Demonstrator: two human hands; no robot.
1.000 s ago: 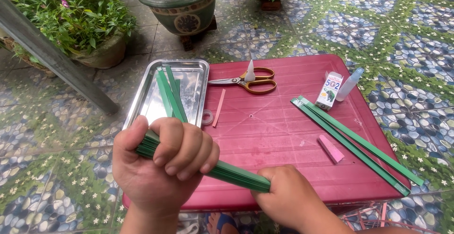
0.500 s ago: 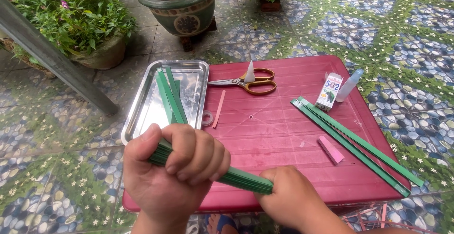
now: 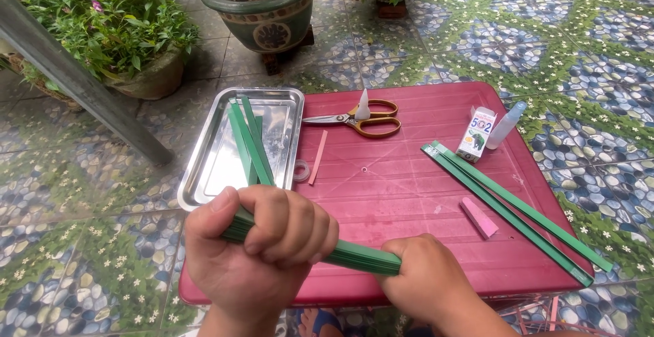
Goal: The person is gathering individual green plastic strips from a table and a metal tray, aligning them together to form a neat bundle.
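My left hand (image 3: 262, 248) is closed in a fist around a bundle of green paper strips (image 3: 357, 256), at the near edge of a red plastic table (image 3: 409, 187). My right hand (image 3: 426, 279) grips the same bundle at its right end. The bundle runs between the two fists, tilted slightly down to the right. Part of it is hidden inside both fists.
A metal tray (image 3: 218, 163) at the table's left holds more green strips (image 3: 248, 143). Orange-handled scissors (image 3: 357, 119), a thin pink strip (image 3: 318, 156), a small glue box (image 3: 477, 133), a glue bottle (image 3: 507, 124), long green strips (image 3: 518, 211) and a pink piece (image 3: 479, 216) lie on the table. Potted plants (image 3: 262, 3) stand behind.
My left hand has slid a little to the right along the bundle, closing the gap toward my right hand. The things on the table have not moved.
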